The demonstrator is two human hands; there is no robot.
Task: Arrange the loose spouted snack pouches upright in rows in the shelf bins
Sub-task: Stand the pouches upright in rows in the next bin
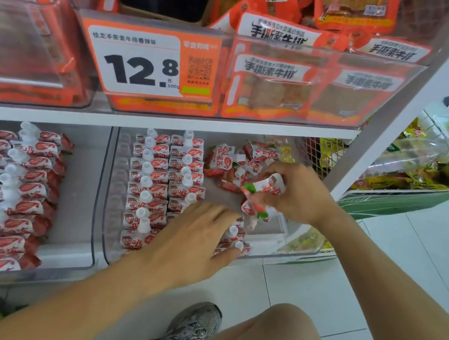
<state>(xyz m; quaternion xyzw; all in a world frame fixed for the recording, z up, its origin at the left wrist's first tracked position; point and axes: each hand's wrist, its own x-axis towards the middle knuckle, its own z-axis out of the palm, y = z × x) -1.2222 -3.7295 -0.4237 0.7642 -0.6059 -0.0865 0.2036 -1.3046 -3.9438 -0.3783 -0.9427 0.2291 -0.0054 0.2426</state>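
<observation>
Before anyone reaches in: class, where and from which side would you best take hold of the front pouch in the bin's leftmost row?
Probably by its white spout, pinched from above: the pouch stands packed between neighbours and the bin wall, leaving only the spout exposed.

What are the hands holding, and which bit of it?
The right hand pinches a spouted pouch by its upper edge near the spout. The left hand holds nothing; it rests flat on the rowed pouches.
</observation>
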